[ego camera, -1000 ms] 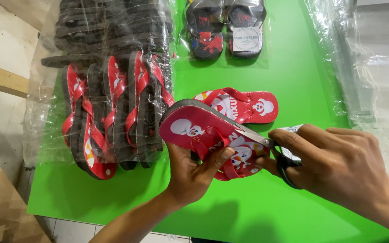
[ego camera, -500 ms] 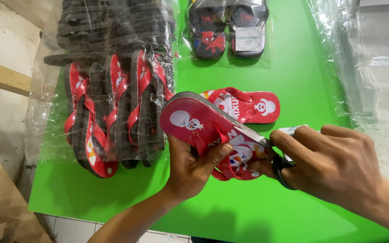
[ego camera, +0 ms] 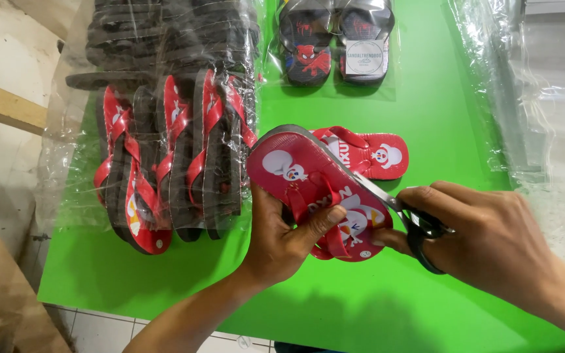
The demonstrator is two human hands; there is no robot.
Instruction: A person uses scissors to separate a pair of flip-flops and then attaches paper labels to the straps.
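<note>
1. Above the middle of the green tabletop (ego camera: pixel 465 131), towards its near edge, the left hand (ego camera: pixel 282 245) holds a red flip-flop (ego camera: pixel 315 189) tilted, toe end raised towards the far left, printed side up; its fingers are closed around the sole from below and the thumb presses across the strap
2. At the flip-flop's right edge the right hand (ego camera: pixel 485 238) grips black-handled scissors (ego camera: pixel 403 216), fingers curled tight through and around the loops; the blades lie along the rim of the sole, and whether they are parted cannot be told
3. Compared with a second ago, the flip-flop sits a little higher and its toe has swung slightly further from the person, while the scissors stay at the same spot on the rim, so the trimming there goes on rather than being finished
4. Behind it, flat on the tabletop, the matching red flip-flop (ego camera: pixel 367 153) has not moved
5. Along the left edge the wrapped bundle of red-and-black flip-flops (ego camera: pixel 171 163) is unchanged, as is the bagged dark pair (ego camera: pixel 335 46) at the far edge and the clear plastic bags (ego camera: pixel 544 98) on the right
</note>
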